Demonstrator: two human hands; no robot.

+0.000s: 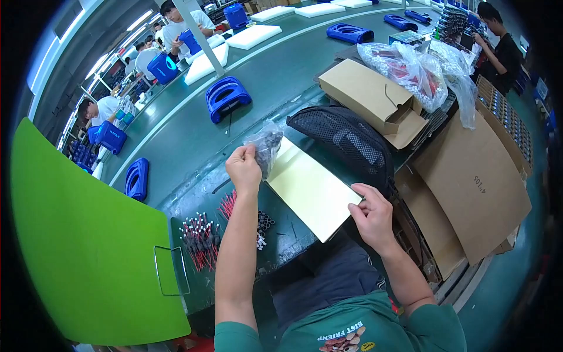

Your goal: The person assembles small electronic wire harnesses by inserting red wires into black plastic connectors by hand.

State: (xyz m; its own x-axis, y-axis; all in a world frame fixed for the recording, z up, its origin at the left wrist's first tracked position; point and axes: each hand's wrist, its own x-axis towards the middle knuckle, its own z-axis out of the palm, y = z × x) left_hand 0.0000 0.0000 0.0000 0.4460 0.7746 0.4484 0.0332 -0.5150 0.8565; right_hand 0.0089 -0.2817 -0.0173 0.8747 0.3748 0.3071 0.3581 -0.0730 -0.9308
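A clear plastic bag with dark contents [270, 141] is pinched in my left hand [244, 168], at the far left corner of a flat, pale yellow rectangular piece [311, 190]. The thumb and fingers of my right hand [375, 216] grip that piece by its right edge, above the near edge of the bench. Whether it is a sheet, a board or a box lid, I cannot tell. Left of it, partly behind my left forearm, lie red and black wires with white connectors [200, 240], small black rings [266, 221] and small white parts [260, 240].
A black mesh bag [346, 138], a brown box [369, 94] and plastic bags of parts [410, 70] lie beyond my right hand. An open carton [469, 182] stands right, a green panel [88, 246] left. Blue housings [227, 97] sit on the line; co-workers stand across it.
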